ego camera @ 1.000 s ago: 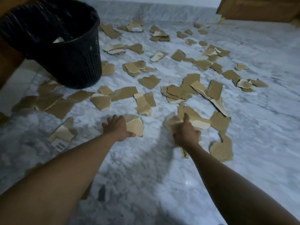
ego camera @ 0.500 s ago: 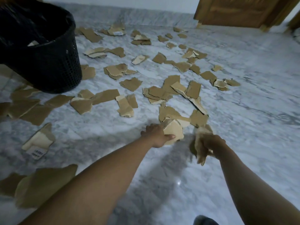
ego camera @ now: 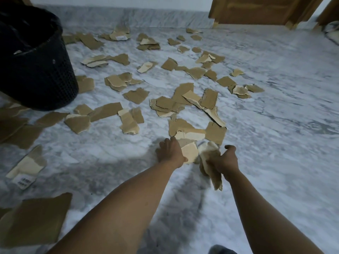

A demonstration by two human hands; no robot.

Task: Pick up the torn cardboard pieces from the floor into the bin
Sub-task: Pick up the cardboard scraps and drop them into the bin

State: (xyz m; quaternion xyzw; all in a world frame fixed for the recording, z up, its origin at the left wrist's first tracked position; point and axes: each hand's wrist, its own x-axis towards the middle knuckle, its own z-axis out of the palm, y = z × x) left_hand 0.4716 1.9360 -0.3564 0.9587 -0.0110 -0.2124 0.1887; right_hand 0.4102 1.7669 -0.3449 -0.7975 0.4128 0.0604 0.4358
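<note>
Floor: glossy grey-white veined marble (ego camera: 275,143).
Near left corner: large flat brown sheet (ego camera: 36,220), ragged-edged.
Left hand (ego camera: 169,151): grips a pale, squarish torn piece (ego camera: 189,152) just above the floor.
Right hand (ego camera: 224,161): clenched round a crumpled bundle of strips (ego camera: 211,167), long axis pointing back toward the person.
Mid-floor: torn brown pieces (ego camera: 135,95) scattered flat.
Far left: black mesh bin (ego camera: 36,70), upright.

Black bin (ego camera: 42,74) cropped by left and top edges. Large cardboard piece (ego camera: 36,220) cut off at lower left. Print on a label (ego camera: 24,180) too small to read. Dark shape (ego camera: 220,250) at bottom edge, unidentifiable. Right hand (ego camera: 225,162) fingertips hidden behind held cardboard (ego camera: 215,178).
</note>
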